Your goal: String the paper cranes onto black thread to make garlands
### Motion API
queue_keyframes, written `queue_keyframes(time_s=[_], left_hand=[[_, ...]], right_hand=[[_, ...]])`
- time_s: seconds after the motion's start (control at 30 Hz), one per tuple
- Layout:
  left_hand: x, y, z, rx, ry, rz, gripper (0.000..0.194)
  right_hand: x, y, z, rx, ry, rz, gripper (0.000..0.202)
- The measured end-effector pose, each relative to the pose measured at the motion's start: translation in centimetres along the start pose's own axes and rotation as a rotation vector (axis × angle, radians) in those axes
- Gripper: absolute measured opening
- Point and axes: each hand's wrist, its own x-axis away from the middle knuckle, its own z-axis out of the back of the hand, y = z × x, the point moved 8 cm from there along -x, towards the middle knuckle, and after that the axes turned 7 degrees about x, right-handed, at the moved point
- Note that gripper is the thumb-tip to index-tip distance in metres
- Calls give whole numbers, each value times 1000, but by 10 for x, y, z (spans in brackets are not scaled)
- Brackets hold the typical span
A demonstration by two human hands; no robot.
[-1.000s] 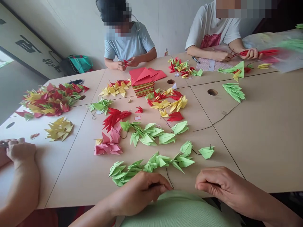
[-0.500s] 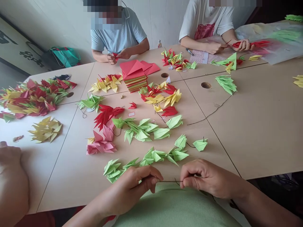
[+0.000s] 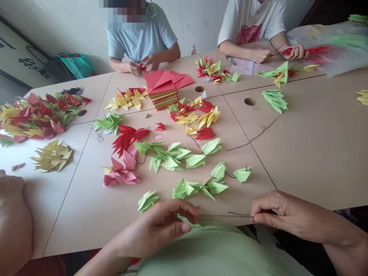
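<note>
My right hand (image 3: 283, 216) is closed in a pinch on a dark thread (image 3: 240, 214) just past the table's near edge. One loose tail of it sticks out to the left, and a thinner line runs on toward my left hand. My left hand (image 3: 169, 224) has thumb and forefinger apart. A green folded paper piece (image 3: 188, 220) shows partly behind those fingers; whether it touches them I cannot tell. Just beyond lies a row of green paper cranes (image 3: 201, 188), with a single green crane (image 3: 242, 174) at its right end and a green cluster (image 3: 147, 201) nearer my left hand.
A second green row (image 3: 175, 155), pink cranes (image 3: 122, 176) and red cranes (image 3: 128, 138) lie farther in. Stacked paper (image 3: 163, 97) stands mid-table. A mixed pile (image 3: 37, 115) is at left. Two people sit opposite, hands on red paper; a forearm (image 3: 14, 214) rests at left.
My right hand has moved right, away from my left hand, with the thread in it. My left finger and thumb have parted. The view has shifted slightly.
</note>
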Motion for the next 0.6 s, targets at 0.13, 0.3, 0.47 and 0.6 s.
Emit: queue_keyframes(time_s=[0.13,0.3,0.47,0.6], left_hand=[[-12,10,37,-541,358,-124,21],[-33,11,41,-904,343,-245,37],[-47,12,43,-1056,346,-271,30],[-45,17,50,-1161,379,-314,38]], right_hand=[[12,30,3,-19,3,-135,36],[17,43,3,9,-4,-188,38],[10,33,5,72,40,-153,36],[2,28,9,138,106,-111,35]])
